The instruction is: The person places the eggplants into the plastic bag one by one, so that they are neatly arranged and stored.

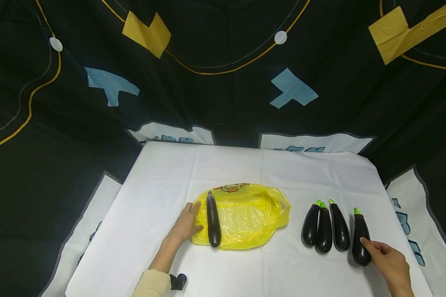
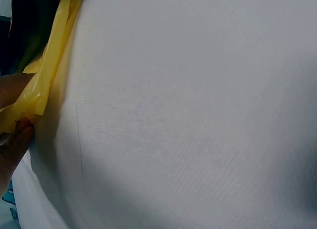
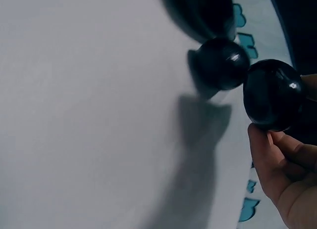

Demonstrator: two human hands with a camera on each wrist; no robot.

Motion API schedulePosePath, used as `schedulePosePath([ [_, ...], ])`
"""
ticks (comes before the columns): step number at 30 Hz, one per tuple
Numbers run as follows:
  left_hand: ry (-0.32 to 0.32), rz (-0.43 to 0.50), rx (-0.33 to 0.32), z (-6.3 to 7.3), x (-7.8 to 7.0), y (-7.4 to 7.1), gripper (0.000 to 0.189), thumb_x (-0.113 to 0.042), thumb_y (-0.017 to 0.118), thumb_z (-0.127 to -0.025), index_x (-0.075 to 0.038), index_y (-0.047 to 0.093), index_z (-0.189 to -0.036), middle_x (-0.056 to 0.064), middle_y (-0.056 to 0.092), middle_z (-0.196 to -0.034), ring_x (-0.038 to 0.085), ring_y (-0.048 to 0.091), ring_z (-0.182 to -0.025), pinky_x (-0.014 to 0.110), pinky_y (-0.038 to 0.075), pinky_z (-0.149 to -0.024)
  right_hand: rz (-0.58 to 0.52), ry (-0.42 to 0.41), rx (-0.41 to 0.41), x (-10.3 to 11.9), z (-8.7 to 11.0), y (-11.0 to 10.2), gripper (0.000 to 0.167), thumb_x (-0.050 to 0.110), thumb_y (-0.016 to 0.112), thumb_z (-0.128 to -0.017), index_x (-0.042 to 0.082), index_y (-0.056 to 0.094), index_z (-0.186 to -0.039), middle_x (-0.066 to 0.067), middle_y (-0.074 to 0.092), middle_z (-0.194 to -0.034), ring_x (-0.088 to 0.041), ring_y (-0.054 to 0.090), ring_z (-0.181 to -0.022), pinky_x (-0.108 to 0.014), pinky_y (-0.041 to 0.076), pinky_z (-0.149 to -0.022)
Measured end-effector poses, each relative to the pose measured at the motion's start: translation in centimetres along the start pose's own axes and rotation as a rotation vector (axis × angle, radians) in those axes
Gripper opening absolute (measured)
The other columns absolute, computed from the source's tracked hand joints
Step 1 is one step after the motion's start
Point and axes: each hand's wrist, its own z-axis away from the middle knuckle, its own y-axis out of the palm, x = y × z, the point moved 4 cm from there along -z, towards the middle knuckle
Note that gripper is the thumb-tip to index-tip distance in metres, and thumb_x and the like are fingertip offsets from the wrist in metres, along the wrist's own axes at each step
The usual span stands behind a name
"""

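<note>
A yellow plastic bag (image 1: pixel 245 225) lies on its side, with its gathered opening to the right. Along its left part is a dark eggplant (image 1: pixel 213 222); I cannot tell whether it is on the bag or inside it. My left hand (image 1: pixel 186 222) pinches the bag's left edge, and the left wrist view shows the yellow film (image 2: pixel 37 93) between thumb and fingers. At the right, my right hand (image 1: pixel 390 264) grips the lower end of another eggplant (image 1: pixel 360 239) between thumb and fingers. Its rounded end (image 3: pixel 273 95) shows in the right wrist view.
Several eggplants with green stems, one of them the leaning eggplant (image 1: pixel 339 226), lie close together just left of my right hand. A white cloth (image 1: pixel 238 165) covers the table. Behind it hangs a black curtain (image 1: pixel 223 107) with coloured patches.
</note>
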Motion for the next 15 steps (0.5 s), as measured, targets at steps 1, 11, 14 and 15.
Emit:
schedulePosePath([
  [1, 0.003, 0.0, -0.001, 0.0, 0.0, 0.0, 0.08, -0.013, 0.078, -0.077, 0.002, 0.035, -0.144, 0.021, 0.038, -0.136, 0.034, 0.045, -0.122, 0.045, 0.041, -0.104, -0.001, -0.01, 0.002, 0.2, 0.2, -0.1, 0.095, 0.075, 0.048, -0.078, -0.009, 0.053, -0.121, -0.024, 0.063, -0.094, -0.034, 0.056, -0.088, -0.046, 0.046, -0.066],
  [11, 0.002, -0.004, 0.001, 0.0, 0.0, 0.1, 0.08, -0.013, 0.078, -0.077, 0.002, 0.035, -0.144, 0.02, 0.039, -0.135, 0.033, 0.045, -0.121, 0.044, 0.041, -0.104, -0.024, -0.057, 0.047, 3.0, 2.1, -0.3, 0.102, 0.08, 0.051, -0.072, -0.008, 0.052, -0.124, -0.015, 0.068, -0.087, -0.034, 0.058, -0.092, -0.047, 0.048, -0.068],
  [14, 0.0, -0.003, 0.002, -0.1, 0.0, 0.0, 0.08, -0.013, 0.078, -0.077, 0.002, 0.035, -0.144, 0.02, 0.039, -0.135, 0.032, 0.045, -0.122, 0.044, 0.041, -0.104, -0.024, -0.08, 0.057, 3.8, 2.7, 0.0, 0.101, 0.078, 0.053, -0.073, -0.009, 0.052, -0.125, -0.011, 0.068, -0.084, -0.031, 0.062, -0.087, -0.044, 0.049, -0.067],
  [15, 0.001, -0.003, 0.003, 0.0, 0.0, 0.0, 0.08, -0.013, 0.078, -0.077, 0.002, 0.035, -0.144, 0.02, 0.039, -0.135, 0.032, 0.045, -0.122, 0.044, 0.041, -0.104, -0.025, -0.09, 0.066, 4.1, 2.9, 0.1, 0.101, 0.077, 0.054, -0.073, -0.009, 0.052, -0.125, -0.01, 0.068, -0.084, -0.03, 0.062, -0.086, -0.043, 0.049, -0.067],
])
